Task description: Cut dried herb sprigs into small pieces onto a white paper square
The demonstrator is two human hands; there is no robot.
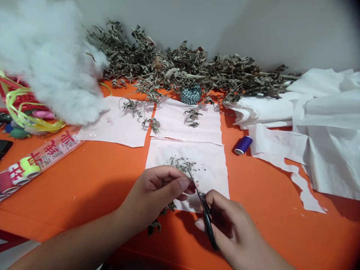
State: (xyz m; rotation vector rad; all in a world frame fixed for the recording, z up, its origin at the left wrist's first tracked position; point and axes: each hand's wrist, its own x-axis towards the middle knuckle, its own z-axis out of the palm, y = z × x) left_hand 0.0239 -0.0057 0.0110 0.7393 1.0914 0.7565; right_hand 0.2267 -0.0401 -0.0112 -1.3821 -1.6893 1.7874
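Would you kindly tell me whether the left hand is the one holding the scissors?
No, the black-handled scissors are in the right hand, with their blades reaching up beside the left hand.

Left hand (157, 195) pinched, right hand (232, 223) curled

A single camera, on the person's head, looks forward and down upon the orange counter (264, 221); the left hand (160, 189) and right hand (234, 225) are near it, low in the view, and the wall (197, 24) stands farther away.
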